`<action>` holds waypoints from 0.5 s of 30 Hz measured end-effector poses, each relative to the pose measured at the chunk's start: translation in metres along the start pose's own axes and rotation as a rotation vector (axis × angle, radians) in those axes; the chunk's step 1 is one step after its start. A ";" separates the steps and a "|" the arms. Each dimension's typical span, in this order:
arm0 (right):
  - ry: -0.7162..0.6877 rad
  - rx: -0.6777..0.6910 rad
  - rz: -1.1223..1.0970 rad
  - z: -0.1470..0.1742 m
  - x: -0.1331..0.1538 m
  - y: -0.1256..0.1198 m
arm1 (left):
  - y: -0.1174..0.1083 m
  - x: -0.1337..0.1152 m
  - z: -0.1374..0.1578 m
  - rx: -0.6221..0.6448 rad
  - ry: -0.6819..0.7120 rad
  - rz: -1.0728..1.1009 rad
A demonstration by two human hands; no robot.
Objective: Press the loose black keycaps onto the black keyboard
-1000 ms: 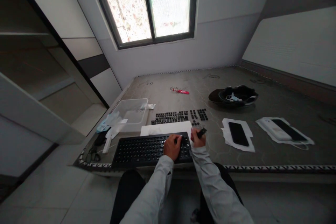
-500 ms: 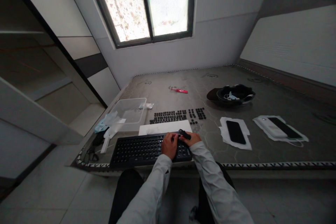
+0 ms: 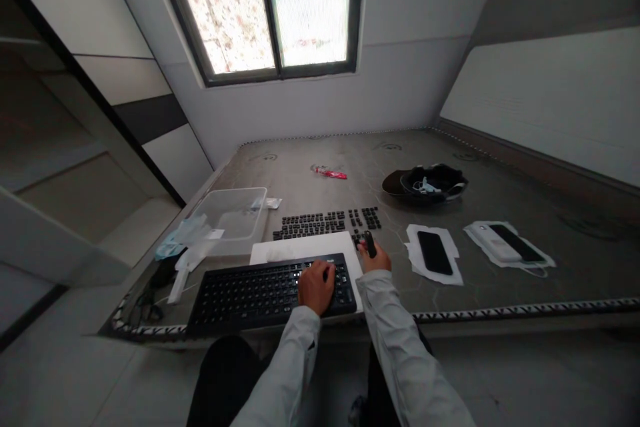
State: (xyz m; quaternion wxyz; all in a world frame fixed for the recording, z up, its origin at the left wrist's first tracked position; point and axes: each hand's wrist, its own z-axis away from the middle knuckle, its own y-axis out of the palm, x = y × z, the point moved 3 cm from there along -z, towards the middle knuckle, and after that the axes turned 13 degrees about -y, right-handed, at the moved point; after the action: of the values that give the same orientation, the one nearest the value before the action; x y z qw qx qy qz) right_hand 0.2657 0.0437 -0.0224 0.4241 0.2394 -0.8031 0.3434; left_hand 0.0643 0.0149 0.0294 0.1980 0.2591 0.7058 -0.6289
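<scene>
A black keyboard [image 3: 245,293] lies at the bed's near edge, partly on a white sheet or board [image 3: 305,244]. My left hand [image 3: 317,285] rests over its right part with the fingers curled in; whatever is between them is hidden. Right of the keyboard, my right hand [image 3: 376,258] is closed around a small black tool [image 3: 370,243], which points up and away. That hand hovers by the near end of the loose black keycaps [image 3: 313,223], which lie sorted in rows and blocks behind the white sheet. The fingertips partly cover the nearest keycaps.
A clear plastic box [image 3: 235,220] stands at left, with crumpled plastic bags [image 3: 193,240] before it. A red packet [image 3: 330,173] lies further back. To the right are a dark cap [image 3: 425,185], a black phone [image 3: 434,252] on white paper and a white device [image 3: 495,243].
My right hand has moved away from my left hand and off the keyboard, rightward to the keycaps, carrying the black tool. My left hand stays over the keyboard. The view has shifted slightly.
</scene>
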 end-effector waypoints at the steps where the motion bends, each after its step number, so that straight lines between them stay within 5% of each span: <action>1: 0.007 -0.029 0.014 -0.001 -0.002 -0.001 | 0.000 -0.001 0.001 0.006 0.000 -0.006; 8: 0.048 -0.129 0.039 -0.021 -0.017 0.005 | -0.003 -0.006 0.001 0.045 0.006 -0.033; 15: 0.037 -0.262 0.085 -0.082 -0.042 0.004 | 0.001 -0.004 0.005 0.046 0.020 -0.008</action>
State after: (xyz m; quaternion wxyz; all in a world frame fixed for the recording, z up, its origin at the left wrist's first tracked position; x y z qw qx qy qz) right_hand 0.3278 0.1118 -0.0265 0.4516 0.1414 -0.8425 0.2574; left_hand 0.0683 0.0093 0.0304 0.1823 0.2674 0.6941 -0.6431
